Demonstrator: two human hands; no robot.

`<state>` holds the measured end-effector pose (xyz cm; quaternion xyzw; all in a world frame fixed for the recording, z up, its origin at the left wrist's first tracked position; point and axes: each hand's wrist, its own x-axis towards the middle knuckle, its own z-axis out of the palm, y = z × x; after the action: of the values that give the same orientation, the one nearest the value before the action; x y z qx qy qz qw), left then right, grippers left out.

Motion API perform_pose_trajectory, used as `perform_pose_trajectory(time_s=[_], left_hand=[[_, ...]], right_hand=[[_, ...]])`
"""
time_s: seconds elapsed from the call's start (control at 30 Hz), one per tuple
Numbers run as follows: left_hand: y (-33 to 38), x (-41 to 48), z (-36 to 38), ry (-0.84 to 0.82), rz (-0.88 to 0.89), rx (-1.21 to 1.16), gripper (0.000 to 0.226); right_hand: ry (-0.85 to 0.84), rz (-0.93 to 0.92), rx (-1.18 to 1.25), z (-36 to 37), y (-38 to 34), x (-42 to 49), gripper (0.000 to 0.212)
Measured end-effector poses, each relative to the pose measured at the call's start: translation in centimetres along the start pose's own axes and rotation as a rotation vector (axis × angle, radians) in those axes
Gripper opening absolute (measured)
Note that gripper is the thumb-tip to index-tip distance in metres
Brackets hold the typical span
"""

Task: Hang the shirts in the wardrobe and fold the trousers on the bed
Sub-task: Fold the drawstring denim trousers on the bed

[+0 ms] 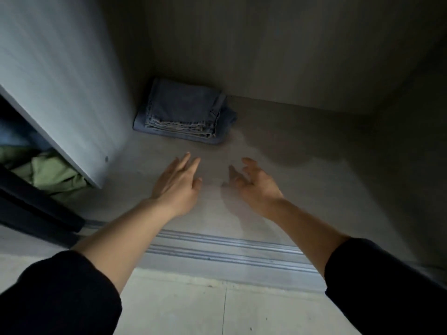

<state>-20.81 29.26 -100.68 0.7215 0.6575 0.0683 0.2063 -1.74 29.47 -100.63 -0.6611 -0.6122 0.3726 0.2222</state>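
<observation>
Dark sleeves, the left sleeve (60,293) and the right sleeve (387,281), fill the bottom corners closest to the lens, with bare forearms reaching forward out of them. The left grip (177,187) is wide: its fingers lie straight and close together, palm down, holding nothing. The right grip (256,187) is also wide and holds nothing, its fingers spread and loosely bent, thumb out to the inner side. The two are near each other but apart, both over the wardrobe floor (314,165); whether they touch it cannot be told, though a soft shadow lies beneath the right one.

Just beyond the fingertips, not touched by either, the folded jeans (183,112) lie flat on that floor in the rear left corner, a blue denim stack with pale frayed hems facing the camera. Its far edge sits against the back wall (290,56) and its left side is close to the grey side panel (60,81).

Behind the wrists a metal sliding track (217,247) runs across the wardrobe's front edge, and pale floor tiles (193,305) lie nearer still. Left of the panel, in the neighbouring compartment, a crumpled green garment (53,175) shows behind a dark door frame (36,209).
</observation>
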Motion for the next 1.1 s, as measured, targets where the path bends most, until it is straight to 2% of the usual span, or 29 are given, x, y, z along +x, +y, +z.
perform_pose_trajectory(time_s=[0.23, 0.4, 0.7, 0.9, 1.1], left_hand=[[10.0, -7.5, -9.4, -0.114, 0.068, 0.075, 0.05], [18.9, -12.4, -19.9, -0.128, 0.155, 0.044, 0.036], [34.8, -24.1, -37.3, -0.181, 0.361, 0.025, 0.027], [45.2, -30.9, -40.1, -0.277, 0.5, 0.08, 0.027], [58.3, -37.2, -38.1, -0.372, 0.654, 0.061, 0.031]], right_hand=[[-0.004, 0.072, -0.172, -10.5, -6.6, -11.0, 0.058], [0.008, 0.154, -0.159, -19.6, -13.8, -18.8, 0.066], [0.124, 0.376, -0.114, -36.6, -26.7, -35.9, 0.059], [0.27, 0.514, -0.077, -45.8, -28.1, -47.6, 0.057], [0.381, 0.65, -0.088, -53.8, -23.8, -57.7, 0.065]])
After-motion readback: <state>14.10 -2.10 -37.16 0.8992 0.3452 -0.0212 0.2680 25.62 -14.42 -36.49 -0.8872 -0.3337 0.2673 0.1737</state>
